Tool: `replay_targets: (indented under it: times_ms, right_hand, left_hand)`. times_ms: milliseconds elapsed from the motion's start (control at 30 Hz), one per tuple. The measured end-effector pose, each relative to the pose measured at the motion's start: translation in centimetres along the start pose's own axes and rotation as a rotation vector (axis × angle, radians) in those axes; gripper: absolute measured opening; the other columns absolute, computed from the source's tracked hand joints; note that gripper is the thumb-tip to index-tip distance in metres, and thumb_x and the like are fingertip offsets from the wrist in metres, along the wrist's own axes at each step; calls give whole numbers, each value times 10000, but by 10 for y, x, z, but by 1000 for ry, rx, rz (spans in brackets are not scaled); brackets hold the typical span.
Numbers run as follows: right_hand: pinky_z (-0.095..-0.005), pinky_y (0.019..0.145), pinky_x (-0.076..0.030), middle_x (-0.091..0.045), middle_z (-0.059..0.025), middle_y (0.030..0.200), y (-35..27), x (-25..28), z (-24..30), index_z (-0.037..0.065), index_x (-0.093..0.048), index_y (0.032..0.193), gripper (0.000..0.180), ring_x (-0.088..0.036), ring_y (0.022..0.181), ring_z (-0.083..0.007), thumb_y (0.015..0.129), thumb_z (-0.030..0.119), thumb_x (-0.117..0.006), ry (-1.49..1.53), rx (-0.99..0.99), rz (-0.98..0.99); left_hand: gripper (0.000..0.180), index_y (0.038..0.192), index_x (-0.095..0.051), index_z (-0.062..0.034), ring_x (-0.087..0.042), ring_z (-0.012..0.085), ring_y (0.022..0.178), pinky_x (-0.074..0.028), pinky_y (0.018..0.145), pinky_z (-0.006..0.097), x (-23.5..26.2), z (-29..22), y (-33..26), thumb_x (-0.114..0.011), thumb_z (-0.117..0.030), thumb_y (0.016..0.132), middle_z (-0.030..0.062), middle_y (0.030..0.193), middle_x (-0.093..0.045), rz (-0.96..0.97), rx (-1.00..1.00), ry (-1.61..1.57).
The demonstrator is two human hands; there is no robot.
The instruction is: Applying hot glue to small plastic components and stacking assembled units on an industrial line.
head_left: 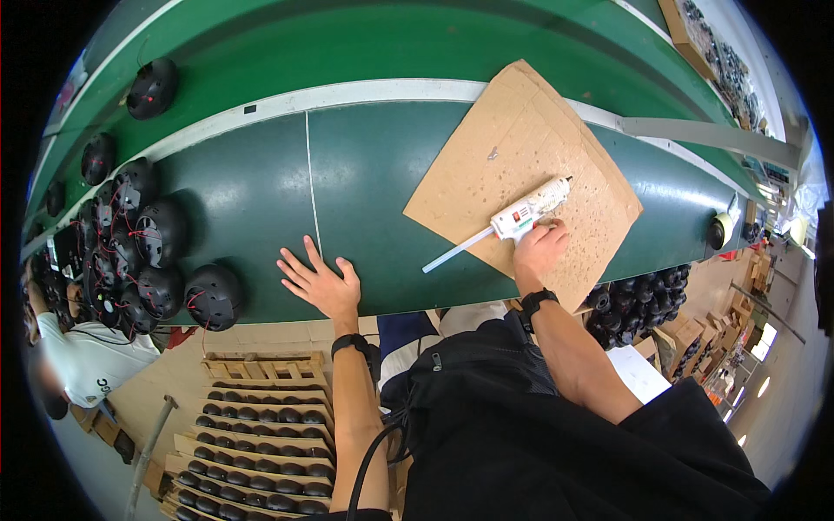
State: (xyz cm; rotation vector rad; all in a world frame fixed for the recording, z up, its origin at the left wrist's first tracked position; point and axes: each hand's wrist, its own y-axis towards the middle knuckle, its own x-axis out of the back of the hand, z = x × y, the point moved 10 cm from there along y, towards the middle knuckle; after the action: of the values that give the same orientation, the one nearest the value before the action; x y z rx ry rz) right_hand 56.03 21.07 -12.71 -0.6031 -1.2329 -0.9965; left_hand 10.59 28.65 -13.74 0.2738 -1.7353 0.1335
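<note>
Head view. Left hand (323, 284): spread palm down near the front edge of the green worktop (252, 187), fingers apart, holding nothing. Right hand (540, 247): fingers curled around the handle of a white glue gun (530, 208); whether a finger presses the trigger cannot be told. The glue gun lies over a tan cardboard sheet (465, 169), right of the worktop's middle, nozzle toward the upper right. A translucent glue stick (457, 249) projects from its rear and reaches past the sheet's left edge. The sheet is speckled with marks; its near corner appears to overhang the worktop's front edge. At far left, black domed shells (214, 297) with thin red wires (193, 301) stand clustered, well apart from the left hand. A white rail (287, 98) separates the worktop from a brighter green surface (365, 43) beyond.

Hazards, as judged: the nozzle may be hot, so a burn could follow if the bare left hand came near its tip. Pressure on the trigger could let glue fall, onto the worktop if the nozzle strayed beyond the sheet. The long glue stick could be knocked or bent by a passing forearm. A body brushing the overhanging corner could shift the sheet. Among the shells, loose wires could snag or tangle.
</note>
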Motion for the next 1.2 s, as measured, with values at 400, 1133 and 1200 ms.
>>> replay_targets:
  times_ms: [400,1133,1200]
  right_hand:
    - [-500,904,-435,-549,-237,1136,0,0,2,15,-546,1200,387,-541,1048,-423,900,228,-424,2,-17,17]
    - [-506,888,-441,-550,-243,1097,1,6,6,26,-539,1208,399,-540,1031,-420,895,256,-445,32,-4,14]
    - [-506,880,-444,-551,-245,1093,-1,5,1,26,-540,1201,393,-543,1024,-421,896,254,-447,42,0,-24]
  left_hand:
    - [722,1549,-312,-184,-156,439,1483,-164,1150,637,1,2,2,-519,-334,874,225,1615,-162,21,-17,46]
    - [535,583,-209,-206,-99,77,442,-107,404,289,-17,-1,16,-495,-347,1012,-75,516,-136,734,654,-1567]
    - [555,573,-196,-209,-84,82,429,-81,398,287,31,-26,28,-468,-356,1034,-77,501,-113,615,816,-1917]
